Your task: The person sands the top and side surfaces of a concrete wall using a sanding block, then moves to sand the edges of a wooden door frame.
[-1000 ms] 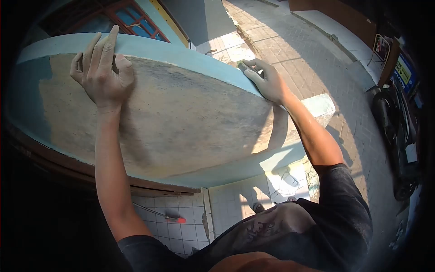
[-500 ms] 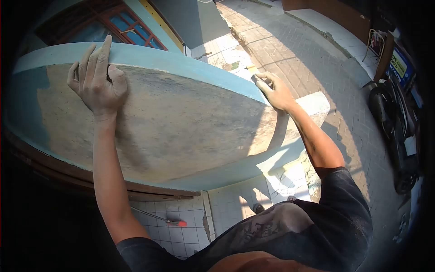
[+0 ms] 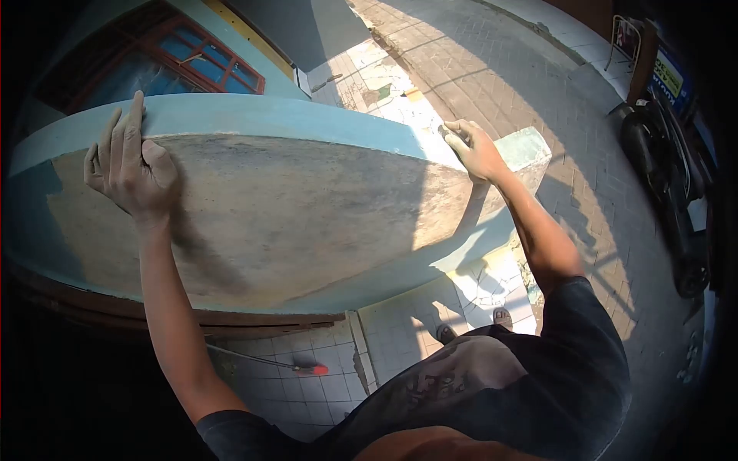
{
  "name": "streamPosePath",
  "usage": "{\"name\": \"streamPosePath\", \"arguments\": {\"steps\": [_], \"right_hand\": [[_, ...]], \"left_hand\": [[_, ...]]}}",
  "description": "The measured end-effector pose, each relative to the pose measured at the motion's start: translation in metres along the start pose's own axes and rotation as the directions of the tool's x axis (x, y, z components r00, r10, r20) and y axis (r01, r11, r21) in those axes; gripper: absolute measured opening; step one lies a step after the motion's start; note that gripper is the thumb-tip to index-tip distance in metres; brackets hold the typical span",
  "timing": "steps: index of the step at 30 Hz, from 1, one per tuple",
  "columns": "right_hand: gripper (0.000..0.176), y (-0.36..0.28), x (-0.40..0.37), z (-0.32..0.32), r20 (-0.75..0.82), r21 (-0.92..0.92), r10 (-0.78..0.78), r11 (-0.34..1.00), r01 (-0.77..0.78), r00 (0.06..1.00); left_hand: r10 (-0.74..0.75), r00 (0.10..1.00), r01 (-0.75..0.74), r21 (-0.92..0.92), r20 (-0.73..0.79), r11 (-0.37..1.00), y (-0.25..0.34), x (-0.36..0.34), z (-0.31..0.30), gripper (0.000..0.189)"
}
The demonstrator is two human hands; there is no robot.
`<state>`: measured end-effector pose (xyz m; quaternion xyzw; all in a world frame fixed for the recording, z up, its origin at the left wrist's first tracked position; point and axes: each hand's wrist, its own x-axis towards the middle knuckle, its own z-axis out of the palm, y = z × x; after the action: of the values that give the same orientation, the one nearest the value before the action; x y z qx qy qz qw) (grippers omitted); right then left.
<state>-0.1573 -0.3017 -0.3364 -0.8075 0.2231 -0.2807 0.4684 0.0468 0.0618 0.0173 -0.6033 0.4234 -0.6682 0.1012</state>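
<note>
While the left hand (image 3: pixel 134 177) is lying against the bare, mottled face of a low curved wall (image 3: pixel 307 215), its fingers are reaching up over the pale blue rim (image 3: pixel 261 115), held slightly apart, with the thumb standing away from them. The right hand (image 3: pixel 475 156) is bending over the sunlit far end of the same rim, its thumb and fingers closing together on a small dark piece (image 3: pixel 443 131), which is showing only partly between them. The wall is curving across the view in front of the person, and shadow is covering most of its face, while sun is striking the right end, near a pale block (image 3: pixel 526 150).

Below the wall, a long-handled tool with a red end (image 3: pixel 311 370) is lying on the tiled floor (image 3: pixel 269 392), and two feet (image 3: pixel 502 316) are standing on the tiles to its right. Beyond the rim at upper left, a red-framed window (image 3: pixel 207 61) is showing. A paved lane (image 3: pixel 492 77) is running past on the right, where a dark motorcycle (image 3: pixel 653 161) is standing beside a blue and yellow sign (image 3: pixel 669 77).
</note>
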Motion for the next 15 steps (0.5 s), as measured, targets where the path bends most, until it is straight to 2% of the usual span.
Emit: {"name": "streamPosePath", "arguments": {"steps": [2,4,5,7,8,10,11,12,13,14,15], "right_hand": [[0.040,-0.046,0.020,0.014,-0.032,0.039,-0.222,0.974,0.223,0.975],[0.041,-0.162,0.022,0.029,-0.047,0.130,-0.503,0.854,0.504,0.863],[0.043,-0.205,0.030,0.045,-0.132,0.175,-0.635,0.741,0.649,0.761],[0.041,-0.247,0.031,0.047,-0.089,0.205,-0.575,0.788,0.580,0.813],[0.041,-0.233,0.030,0.042,-0.098,0.203,-0.570,0.791,0.577,0.816],[0.044,-0.163,0.020,0.025,0.010,0.149,-0.486,0.865,0.479,0.874],[0.045,-0.096,0.022,0.020,-0.018,0.085,-0.379,0.921,0.379,0.925],[0.045,-0.039,0.009,0.002,0.024,0.103,-0.172,0.980,0.168,0.985],[0.044,0.037,0.003,-0.003,-0.001,0.002,-0.032,0.999,0.032,0.999],[0.044,0.045,-0.014,-0.016,0.007,-0.083,-0.038,0.996,0.038,0.999],[0.044,0.034,-0.007,-0.021,0.000,-0.090,-0.046,0.995,0.045,0.999]], "left_hand": [[0.013,1.000,-0.013,-0.004,0.006,1.000,-0.003,-0.004,-0.001,0.056],[0.030,1.000,-0.029,-0.021,0.009,0.999,-0.002,-0.002,-0.001,0.056],[0.037,0.999,-0.037,0.007,0.015,0.999,-0.002,-0.001,-0.002,0.056],[0.052,0.998,-0.052,0.027,0.018,0.998,-0.003,0.002,-0.002,0.056],[0.066,0.998,-0.067,0.016,0.007,0.998,-0.005,0.004,-0.001,0.056],[0.081,0.997,-0.081,-0.005,0.002,0.997,-0.006,0.002,-0.003,0.056],[0.080,0.997,-0.080,0.009,0.013,0.997,-0.006,0.001,-0.004,0.057],[0.070,0.997,-0.070,0.027,0.012,0.997,-0.005,0.002,-0.002,0.057],[0.062,0.998,-0.062,0.024,0.002,0.998,-0.004,0.001,-0.002,0.057],[0.053,0.999,-0.053,0.015,0.007,0.998,-0.003,0.000,-0.002,0.057],[0.044,0.999,-0.045,0.009,0.009,0.999,-0.002,0.001,0.000,0.057]]}}
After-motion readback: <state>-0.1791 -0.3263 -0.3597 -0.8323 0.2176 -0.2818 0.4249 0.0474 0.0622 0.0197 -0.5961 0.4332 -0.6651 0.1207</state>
